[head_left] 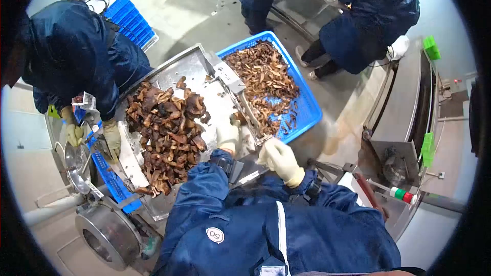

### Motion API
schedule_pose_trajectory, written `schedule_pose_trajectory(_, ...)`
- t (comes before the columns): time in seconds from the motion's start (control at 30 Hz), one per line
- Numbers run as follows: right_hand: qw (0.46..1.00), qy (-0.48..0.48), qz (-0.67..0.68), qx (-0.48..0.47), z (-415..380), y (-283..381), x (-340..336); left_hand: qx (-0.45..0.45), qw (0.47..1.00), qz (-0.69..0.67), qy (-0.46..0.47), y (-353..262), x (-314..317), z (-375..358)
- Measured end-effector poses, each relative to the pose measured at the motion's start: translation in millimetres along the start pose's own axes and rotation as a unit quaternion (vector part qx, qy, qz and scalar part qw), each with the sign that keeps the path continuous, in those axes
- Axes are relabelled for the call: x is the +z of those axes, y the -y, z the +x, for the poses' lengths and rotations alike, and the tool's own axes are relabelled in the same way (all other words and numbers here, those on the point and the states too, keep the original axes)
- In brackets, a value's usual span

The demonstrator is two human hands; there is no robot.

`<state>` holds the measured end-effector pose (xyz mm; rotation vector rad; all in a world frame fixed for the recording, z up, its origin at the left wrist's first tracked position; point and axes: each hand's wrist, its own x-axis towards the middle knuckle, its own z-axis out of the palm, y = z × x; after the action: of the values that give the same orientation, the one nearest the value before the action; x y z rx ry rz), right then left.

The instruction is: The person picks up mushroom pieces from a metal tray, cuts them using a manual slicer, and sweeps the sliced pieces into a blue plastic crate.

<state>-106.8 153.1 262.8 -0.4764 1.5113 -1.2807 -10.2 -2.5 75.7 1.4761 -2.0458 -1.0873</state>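
Observation:
My left hand [228, 136], in a pale glove, reaches over the white board [217, 107] beside a long metal bar [248, 110]. A small dark brown piece [237, 118] shows at its closed fingertips. At the near end of that bar, my gloved right hand [281, 163] is closed, fingers curled against the end; its exact grip is partly hidden. Left of my left hand lies a big heap of brown, meat-like chunks [166, 135] on the metal tray table [169, 66]. Beyond the bar, thin brown strips [263, 74] fill much of a blue plastic basket [307, 97].
A co-worker in dark blue [76, 46] stands at left, with gloved hands [111, 140] by the table edge. A blue crate [110, 174] and a round metal machine part [107, 235] are near them. Other people [371, 18] work behind. A conveyor [404, 102] stands at right.

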Motion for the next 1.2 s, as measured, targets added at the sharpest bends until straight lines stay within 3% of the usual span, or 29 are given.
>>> schedule_pose_trajectory(0.03,1.0,-0.012,0.028,-0.001,2,6,6,0.05,0.997,0.047,-0.039,-7,-4,-3)
schedule_pose_trajectory(0.07,0.998,-0.022,0.054,-0.006,5,8,9,0.006,1.0,-0.016,-0.011,-4,-2,-5)
schedule_pose_trajectory(0.13,0.998,0.054,-0.02,0.008,0,-33,-15,-0.078,0.986,-0.143,0.037,1,1,2)
schedule_pose_trajectory(0.17,0.997,0.041,-0.063,0.001,0,-68,-22,-0.062,0.995,-0.069,0.034,-19,-14,0)
schedule_pose_trajectory(0.23,0.996,0.035,-0.056,0.063,3,-107,-32,-0.074,0.992,-0.088,0.049,-7,-6,2)
schedule_pose_trajectory(0.3,0.996,0.035,-0.036,0.074,5,-92,-29,-0.063,0.987,-0.137,0.059,15,6,7)
schedule_pose_trajectory(0.37,0.997,0.031,-0.006,0.075,-1,-32,-14,-0.073,0.99,-0.107,0.049,-10,-5,4)
schedule_pose_trajectory(0.4,0.999,0.027,-0.007,0.026,0,-3,-6,-0.081,0.991,-0.092,0.046,-17,-8,0)
schedule_pose_trajectory(0.43,1.0,0.005,0.019,0.015,2,11,3,0.042,0.998,-0.02,-0.029,6,7,-2)
schedule_pose_trajectory(0.47,0.999,-0.015,0.044,0.001,4,17,9,0.008,0.999,-0.053,-0.009,16,13,-5)
schedule_pose_trajectory(0.53,0.998,0.065,-0.003,0.021,0,-17,-13,-0.034,0.995,-0.089,0.009,-2,3,-4)
schedule_pose_trajectory(0.57,0.998,0.059,-0.023,0.019,-1,-47,-21,-0.043,0.995,-0.091,0.01,-25,-11,-4)
schedule_pose_trajectory(0.63,0.998,0.043,-0.05,0.006,5,-108,-32,-0.061,0.992,-0.108,0.03,-12,-3,-3)
schedule_pose_trajectory(0.73,0.995,0.069,-0.063,0.046,4,-72,-28,-0.064,0.991,-0.111,0.044,-2,1,0)
schedule_pose_trajectory(0.8,0.999,0.039,0.018,0.017,0,-20,-10,-0.079,0.99,-0.11,0.045,-9,1,-4)
schedule_pose_trajectory(0.83,0.999,0.027,0.033,0.026,1,0,-4,-0.019,0.997,-0.075,-0.016,2,11,-8)
schedule_pose_trajectory(0.87,0.998,0.016,0.048,0.033,2,9,0,-0.012,0.997,-0.076,-0.011,3,10,-12)
schedule_pose_trajectory(0.93,0.998,0.058,0.015,-0.009,3,-26,-13,0.01,0.996,-0.083,-0.009,0,8,-9)
schedule_pose_trajectory(0.97,0.998,0.057,-0.002,0.007,4,-59,-21,-0.061,0.987,-0.149,0.031,-7,3,-10)
schedule_pose_trajectory(1.03,0.998,0.055,-0.033,0.013,8,-114,-35,-0.052,0.989,-0.13,0.041,-11,-1,-10)
schedule_pose_trajectory(1.13,0.994,0.077,-0.047,0.058,7,-87,-33,-0.08,0.987,-0.123,0.07,-23,-14,-8)
schedule_pose_trajectory(1.2,0.996,0.065,0.003,0.061,2,-28,-18,-0.098,0.982,-0.146,0.076,-16,-5,-8)
